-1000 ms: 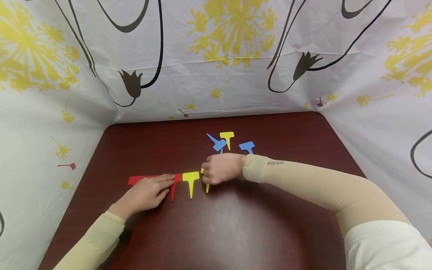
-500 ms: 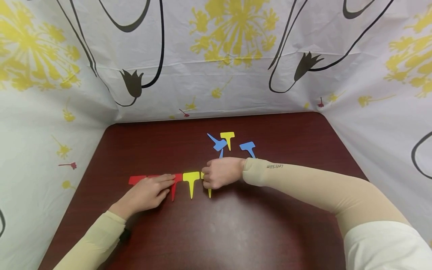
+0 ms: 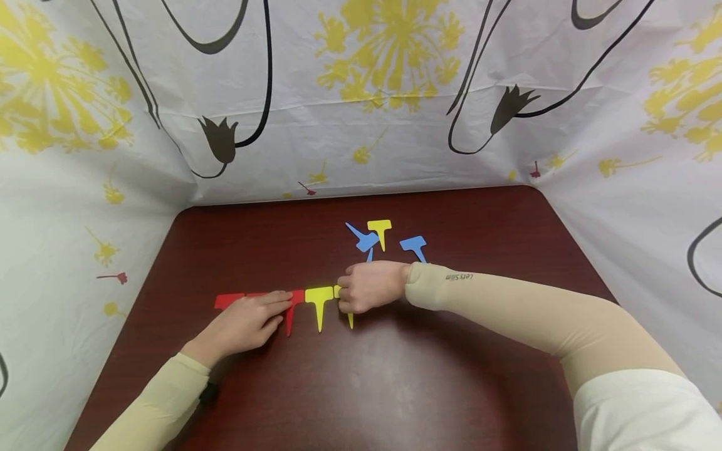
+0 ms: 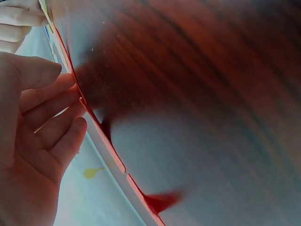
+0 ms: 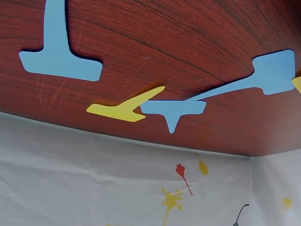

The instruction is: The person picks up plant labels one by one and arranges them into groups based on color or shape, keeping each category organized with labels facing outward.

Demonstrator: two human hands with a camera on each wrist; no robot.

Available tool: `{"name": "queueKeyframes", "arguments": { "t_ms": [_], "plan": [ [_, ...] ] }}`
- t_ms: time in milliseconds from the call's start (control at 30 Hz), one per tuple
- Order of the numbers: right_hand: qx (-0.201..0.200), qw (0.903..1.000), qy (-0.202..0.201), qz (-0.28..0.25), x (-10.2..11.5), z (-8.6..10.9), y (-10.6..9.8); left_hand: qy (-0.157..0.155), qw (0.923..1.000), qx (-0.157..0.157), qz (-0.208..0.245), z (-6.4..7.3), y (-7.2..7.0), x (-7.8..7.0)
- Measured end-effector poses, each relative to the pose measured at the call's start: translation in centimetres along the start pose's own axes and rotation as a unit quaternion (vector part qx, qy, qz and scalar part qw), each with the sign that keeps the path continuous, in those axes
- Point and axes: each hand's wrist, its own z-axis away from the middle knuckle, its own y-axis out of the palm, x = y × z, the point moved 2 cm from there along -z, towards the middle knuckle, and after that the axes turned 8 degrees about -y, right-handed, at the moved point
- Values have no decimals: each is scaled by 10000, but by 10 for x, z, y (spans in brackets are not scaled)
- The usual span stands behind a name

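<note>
My left hand lies over a row of red T-shaped plant labels, its extended fingertips resting on them. In the left wrist view its fingers reach the red labels' edges. Right of the row, one yellow plant label lies with its stem toward me. My right hand, fingers curled down, pinches a second yellow plant label beside it; most of that label's head is hidden under the fingers. The right hand itself is out of the right wrist view.
Behind the right hand lie loose labels: a yellow label, a blue label, a partly hidden blue label and another blue label. The dark wooden table meets a patterned white cloth at the back and sides.
My right hand has shifted slightly toward me, and the yellow plant label's stem tip has moved a little right and nearer. The left hand has stayed in place.
</note>
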Motion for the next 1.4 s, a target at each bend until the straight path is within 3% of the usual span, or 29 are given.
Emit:
{"name": "queueKeyframes", "arguments": {
  "t_ms": [600, 867, 1167, 1400],
  "plan": [
    [-141, 9997, 145, -119, -1, 3, 5, 58, 9999, -91, 66, 0, 1, 1],
    [-429, 9958, 630, -511, -13, 10, 1, 113, 9996, -217, 120, 0, 0, 0],
    [-1126, 9717, 1656, -1252, -34, 33, 6, 60, 9999, -86, 122, -1, -1, 0],
    [-1191, 9394, 2668, -1792, -46, 53, 13, 56, 9999, -59, 118, -1, -1, 0]
  ]
}}
